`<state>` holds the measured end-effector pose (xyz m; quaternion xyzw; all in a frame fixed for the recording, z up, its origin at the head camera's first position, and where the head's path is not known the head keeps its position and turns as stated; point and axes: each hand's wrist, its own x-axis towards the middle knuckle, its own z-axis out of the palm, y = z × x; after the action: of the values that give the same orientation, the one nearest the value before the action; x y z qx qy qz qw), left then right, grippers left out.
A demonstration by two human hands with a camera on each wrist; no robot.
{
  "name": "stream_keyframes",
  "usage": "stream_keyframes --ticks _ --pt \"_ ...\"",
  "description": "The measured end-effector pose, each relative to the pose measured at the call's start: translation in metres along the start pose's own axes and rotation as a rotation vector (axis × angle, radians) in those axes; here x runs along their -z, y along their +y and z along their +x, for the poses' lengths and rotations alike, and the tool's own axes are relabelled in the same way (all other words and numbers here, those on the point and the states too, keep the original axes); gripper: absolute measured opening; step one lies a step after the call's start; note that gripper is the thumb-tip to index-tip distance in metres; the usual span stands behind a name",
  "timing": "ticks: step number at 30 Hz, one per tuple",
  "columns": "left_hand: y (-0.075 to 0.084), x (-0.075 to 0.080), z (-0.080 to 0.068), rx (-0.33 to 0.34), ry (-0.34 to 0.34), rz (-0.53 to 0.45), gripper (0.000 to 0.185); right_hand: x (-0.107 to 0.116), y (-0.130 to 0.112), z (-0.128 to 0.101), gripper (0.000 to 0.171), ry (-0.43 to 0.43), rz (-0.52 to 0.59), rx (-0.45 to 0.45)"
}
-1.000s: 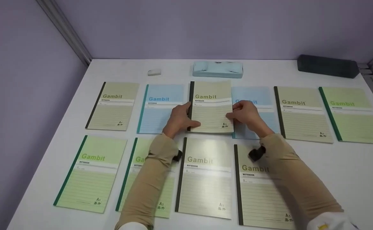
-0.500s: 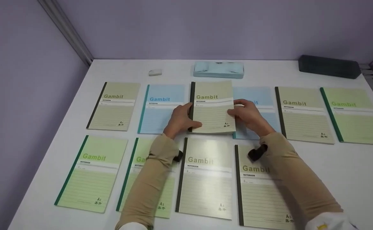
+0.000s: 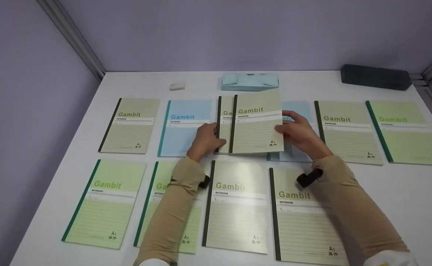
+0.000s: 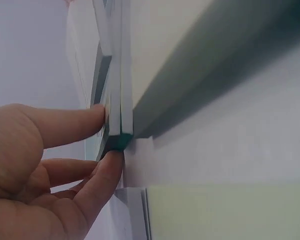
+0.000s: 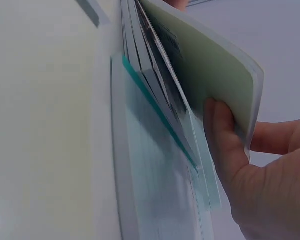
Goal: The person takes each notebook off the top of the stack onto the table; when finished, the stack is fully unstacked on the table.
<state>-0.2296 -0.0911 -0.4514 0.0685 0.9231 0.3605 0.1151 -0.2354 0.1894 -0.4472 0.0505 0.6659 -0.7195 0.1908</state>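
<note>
A tan notebook [image 3: 258, 127] is pinched at its right edge by my right hand [image 3: 301, 133], lifted and shifted right. Under it, another tan notebook [image 3: 224, 129] shows only its left strip and dark spine. My left hand [image 3: 204, 139] holds that lower notebook at its spine, thumb on the cover. In the left wrist view the thumb and fingers of the left hand [image 4: 25, 165] grip a small stack whose bottom spine is green. In the right wrist view the right hand [image 5: 262, 175] pinches the raised notebook [image 5: 225, 70] above the stack and a blue notebook with a teal spine.
Behind lie a white eraser [image 3: 177, 86], a light blue case [image 3: 249, 82] and a dark case [image 3: 376, 77]. Blue notebooks [image 3: 184, 127] flank the stack. Several tan and green notebooks [image 3: 106, 203] lie in rows on the white table [image 3: 404, 207].
The right hand has lifted the top tan notebook off the stack and moved it right, uncovering the left strip of the one below. The left hand stays at the spine.
</note>
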Motion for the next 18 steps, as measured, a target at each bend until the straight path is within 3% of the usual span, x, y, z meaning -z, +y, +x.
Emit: stream_keyframes --ticks 5,12,18 --pt "0.001 -0.001 -0.001 0.025 0.008 -0.049 0.031 0.014 -0.003 -0.013 0.062 -0.017 0.073 0.027" --pt "0.004 -0.003 -0.002 0.056 0.018 -0.026 0.039 0.031 -0.013 -0.037 0.065 -0.005 0.093 0.073" --pt "0.006 -0.002 -0.002 0.039 0.026 -0.010 0.042 0.050 -0.019 -0.064 0.071 -0.018 0.095 0.125"
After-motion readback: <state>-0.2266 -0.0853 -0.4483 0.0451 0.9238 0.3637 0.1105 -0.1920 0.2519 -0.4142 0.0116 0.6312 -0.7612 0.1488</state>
